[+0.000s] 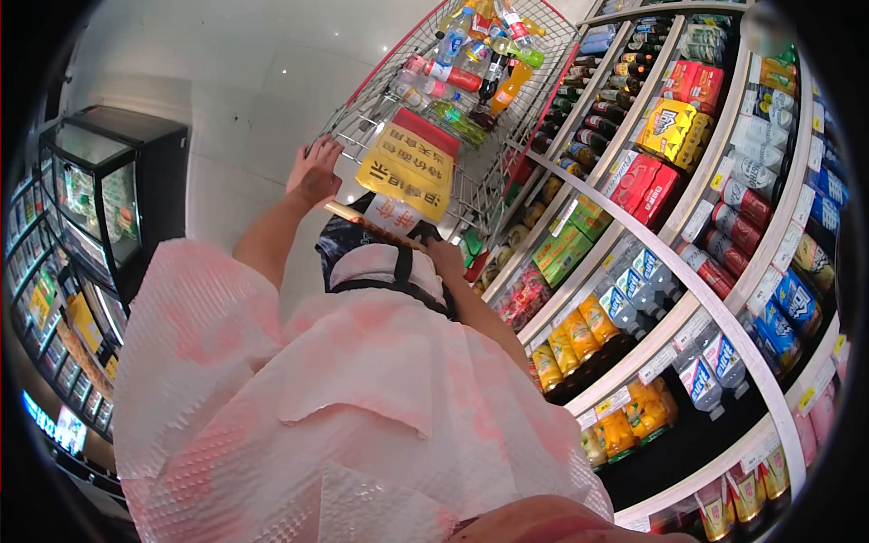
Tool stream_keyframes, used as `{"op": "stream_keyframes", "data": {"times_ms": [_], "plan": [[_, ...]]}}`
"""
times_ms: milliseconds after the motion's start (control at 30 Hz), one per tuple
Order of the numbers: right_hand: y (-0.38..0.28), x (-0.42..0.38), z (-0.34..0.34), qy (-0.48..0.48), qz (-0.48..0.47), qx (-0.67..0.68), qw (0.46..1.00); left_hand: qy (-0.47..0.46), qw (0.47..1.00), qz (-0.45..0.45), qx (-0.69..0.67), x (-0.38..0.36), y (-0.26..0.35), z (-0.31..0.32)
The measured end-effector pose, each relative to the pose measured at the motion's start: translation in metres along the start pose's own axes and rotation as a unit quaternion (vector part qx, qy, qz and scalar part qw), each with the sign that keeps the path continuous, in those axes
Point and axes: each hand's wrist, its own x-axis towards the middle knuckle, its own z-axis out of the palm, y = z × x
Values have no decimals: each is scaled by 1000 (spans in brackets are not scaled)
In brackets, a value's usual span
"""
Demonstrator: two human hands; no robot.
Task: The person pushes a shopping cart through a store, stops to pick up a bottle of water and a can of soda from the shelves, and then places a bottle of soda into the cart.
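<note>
A wire shopping cart [369,122] with red trim stands in front of me, holding several drink bottles [455,74] in clear, red, orange and green. My left hand [317,170] is closed over the cart's near left corner, fingers bent at the rim. At the right end of the brown cart handle [373,226], my right hand [444,259] is closed round it, its fingers partly hidden. Between the hands, a yellow sign [405,172] with Chinese writing lies across the near end of the cart. Dark patterned cloth shows below the handle.
Close along the right run curved store shelves [634,233] with bottles, cans and boxed drinks, including a yellow drink pack [672,127] and a red pack [641,184]. A black glass-sided display case [122,185] stands at left on the pale tiled floor [240,100].
</note>
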Motion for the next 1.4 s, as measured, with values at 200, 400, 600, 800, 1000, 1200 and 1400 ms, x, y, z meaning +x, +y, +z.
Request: {"op": "stream_keyframes", "data": {"times_ms": [200, 400, 600, 800, 1000, 1200, 1400], "plan": [[2, -3, 12, 19, 9, 10, 1000, 28, 999, -3, -41, 1, 6, -3], [-2, -5, -6, -7, 27, 44, 999, 177, 974, -16, -143, 54, 42, -16], [2, -6, -23, -49, 0, 140, 989, 174, 936, -26, -306, 272, 66, 69], [4, -7, -30, -60, 9, 206, 977, 162, 943, -167, -240, 497, 30, 238], [2, -7, -23, -2, 19, 217, 976, 186, 918, -258, -236, 514, 58, 278], [-1, -4, -18, 6, 27, 230, 973, 139, 870, -187, -434, 461, 119, 262], [-3, -2, -22, 7, 41, 241, 970, -52, 932, -82, -349, 412, 186, 281]]}}
